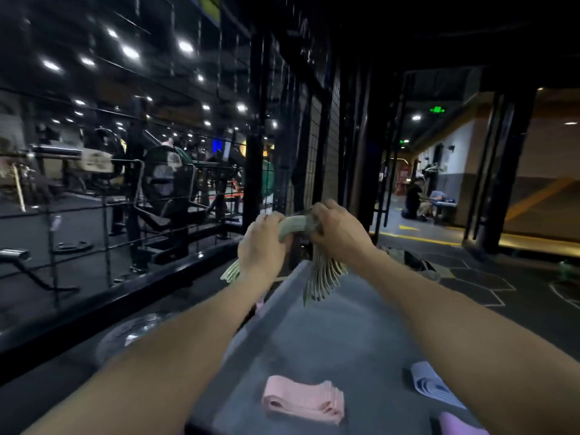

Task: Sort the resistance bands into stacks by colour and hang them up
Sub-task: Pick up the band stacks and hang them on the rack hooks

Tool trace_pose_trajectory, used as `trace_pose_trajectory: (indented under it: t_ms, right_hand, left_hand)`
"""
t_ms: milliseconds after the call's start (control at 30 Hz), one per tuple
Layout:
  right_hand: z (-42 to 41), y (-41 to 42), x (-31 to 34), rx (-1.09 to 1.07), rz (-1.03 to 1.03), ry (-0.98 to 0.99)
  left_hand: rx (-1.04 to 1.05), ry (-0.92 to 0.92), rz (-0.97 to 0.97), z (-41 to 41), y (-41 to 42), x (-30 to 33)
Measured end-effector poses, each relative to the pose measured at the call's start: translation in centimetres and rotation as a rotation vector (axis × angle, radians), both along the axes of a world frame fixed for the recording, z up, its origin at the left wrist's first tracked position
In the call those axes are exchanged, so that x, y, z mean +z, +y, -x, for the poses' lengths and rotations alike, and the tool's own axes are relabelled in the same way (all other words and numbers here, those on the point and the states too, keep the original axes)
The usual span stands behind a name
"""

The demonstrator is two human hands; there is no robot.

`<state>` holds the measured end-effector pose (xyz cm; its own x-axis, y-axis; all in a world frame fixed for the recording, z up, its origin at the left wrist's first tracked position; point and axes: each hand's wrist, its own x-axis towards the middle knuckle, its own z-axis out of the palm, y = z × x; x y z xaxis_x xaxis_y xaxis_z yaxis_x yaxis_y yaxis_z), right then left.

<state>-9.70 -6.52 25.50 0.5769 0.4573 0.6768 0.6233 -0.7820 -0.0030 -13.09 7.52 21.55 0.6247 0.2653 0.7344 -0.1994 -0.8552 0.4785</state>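
We grip the green bands (295, 226) in both fists, left hand (262, 243) and right hand (337, 229), above the worktop (345, 334); pink stack (303, 400) at six o'clock, perhaps a blue one (431, 383) at four.

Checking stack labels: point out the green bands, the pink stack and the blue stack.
green bands (295, 226), head view, bundle's middle between both hands
pink stack (303, 398), head view, top band's middle
blue stack (431, 383), head view, top face
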Motion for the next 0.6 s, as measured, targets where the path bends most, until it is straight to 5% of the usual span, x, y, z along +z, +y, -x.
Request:
trace_pose_trajectory:
  t_ms: [600]
  right_hand:
    - [-3.9, 10.8, 1.8, 0.293, -0.211, 0.039]
  left_hand:
    - [0.261, 0.078, -0.430, 0.3, 10.3, 7.6]
